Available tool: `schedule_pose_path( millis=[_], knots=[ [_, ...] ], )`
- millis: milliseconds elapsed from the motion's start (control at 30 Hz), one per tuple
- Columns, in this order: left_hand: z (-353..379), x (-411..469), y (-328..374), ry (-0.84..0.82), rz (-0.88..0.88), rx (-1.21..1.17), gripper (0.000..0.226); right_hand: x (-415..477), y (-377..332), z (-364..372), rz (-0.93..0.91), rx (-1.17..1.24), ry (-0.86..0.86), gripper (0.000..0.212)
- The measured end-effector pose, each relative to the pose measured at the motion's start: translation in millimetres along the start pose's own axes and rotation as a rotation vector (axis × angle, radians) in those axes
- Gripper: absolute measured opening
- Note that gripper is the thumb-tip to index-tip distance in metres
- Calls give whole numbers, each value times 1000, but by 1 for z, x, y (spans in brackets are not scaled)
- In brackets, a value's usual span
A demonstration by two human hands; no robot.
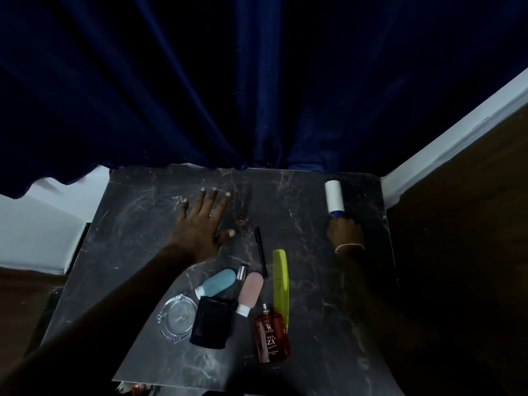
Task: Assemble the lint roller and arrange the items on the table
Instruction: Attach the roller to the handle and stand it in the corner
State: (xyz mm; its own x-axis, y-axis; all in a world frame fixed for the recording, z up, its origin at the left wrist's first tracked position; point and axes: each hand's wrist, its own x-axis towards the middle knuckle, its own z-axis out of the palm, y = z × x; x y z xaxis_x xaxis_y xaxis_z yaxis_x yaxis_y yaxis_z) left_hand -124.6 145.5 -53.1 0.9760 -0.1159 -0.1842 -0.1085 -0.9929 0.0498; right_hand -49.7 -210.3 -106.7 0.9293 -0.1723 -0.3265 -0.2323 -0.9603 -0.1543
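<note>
Both hands are seen over the dark marble counter (137, 224). The left hand (200, 224) is laid flat with fingers spread, holding nothing, at the far middle. The right hand (344, 232) is closed around the blue handle of the lint roller (334, 197), whose white roll is pointed to the far right corner. Near the front, a yellow-green comb (280, 284), a red perfume bottle (271, 335), a pink tube (251, 291) and a teal tube (218, 282) are placed together.

We can read "RED" and, larger beneath it, "ZX" on the front of the flat rectangular amber glass perfume bottle (272, 337); the small logo above and fine print below are too blurred for us.
</note>
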Motion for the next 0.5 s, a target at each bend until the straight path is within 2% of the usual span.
schedule_pose_path(
  millis=[167, 333, 500],
  knots=[
    [0, 2, 4, -13, 6, 18, 89, 12, 57, -13, 114, 76, 122, 35],
    [1, 2, 4, -8, 6, 18, 90, 14, 73, -16, 195, 87, 132, 34],
    [3, 0, 1, -6, 10, 21, 92, 9, 47, -12, 94, 68, 103, 35]
  ],
)
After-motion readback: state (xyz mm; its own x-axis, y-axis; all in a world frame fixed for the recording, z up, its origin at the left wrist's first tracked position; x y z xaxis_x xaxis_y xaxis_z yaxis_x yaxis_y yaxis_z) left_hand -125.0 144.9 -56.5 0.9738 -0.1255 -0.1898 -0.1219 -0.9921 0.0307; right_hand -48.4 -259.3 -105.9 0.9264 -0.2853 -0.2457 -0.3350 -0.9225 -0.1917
